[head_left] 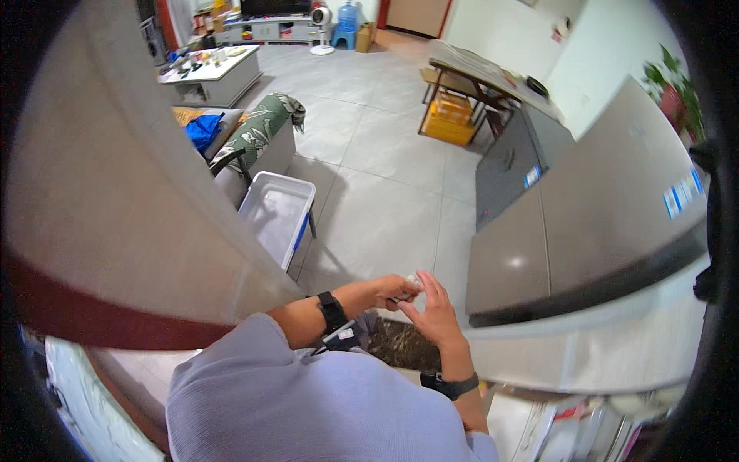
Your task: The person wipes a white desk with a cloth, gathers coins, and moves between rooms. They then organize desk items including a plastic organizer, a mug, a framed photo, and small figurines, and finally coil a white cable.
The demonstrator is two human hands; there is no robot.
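Observation:
In front of my body my two hands meet. My left hand (394, 290) is closed around a small pale object (414, 285), mostly covered by the fingers; its kind is too small to tell. Close against it, my right hand (436, 312) has its fingers stretched out and its thumb apart, and seems to touch the object or my left fingertips. A black band circles each wrist. Below the hands lies a brown patterned mat (402, 344).
A beige wall edge (154, 177) stands close on my left. Beyond it a white plastic tub (279, 212) stands beside a sofa (258, 142). A grey fridge (585, 223) is on my right. Farther off are a folding table (485, 69), yellow boxes (449, 119) and a white coffee table (219, 81).

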